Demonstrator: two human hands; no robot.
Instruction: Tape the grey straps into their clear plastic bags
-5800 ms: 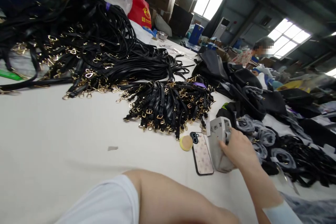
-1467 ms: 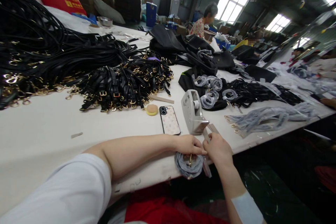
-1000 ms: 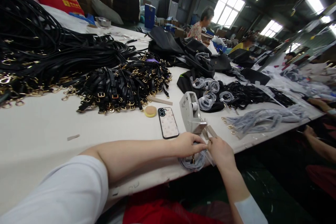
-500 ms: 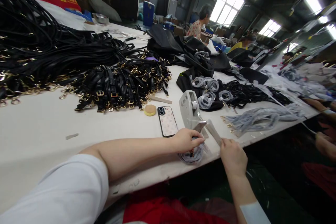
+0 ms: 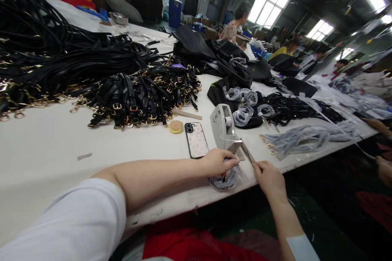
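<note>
My left hand [image 5: 218, 161] presses down on a coiled strap wrapped in grey film [image 5: 226, 180] at the table's near edge, fingers closed over it. My right hand [image 5: 269, 179] pinches the end of a strip of tape [image 5: 248, 154] that runs from the grey tape dispenser [image 5: 223, 129] just behind. A gold clasp shows in the middle of the coil.
A phone [image 5: 196, 140] in a patterned case and a round yellow pad [image 5: 175, 126] lie left of the dispenser. Piles of black straps with gold buckles [image 5: 143, 96] fill the table's left and back. Wrapped coils [image 5: 245, 106] and bags lie to the right. Other people work at the far end.
My right hand let go of the coil, moved right and took hold of the tape strip from the dispenser. My left hand stayed on the coil.
</note>
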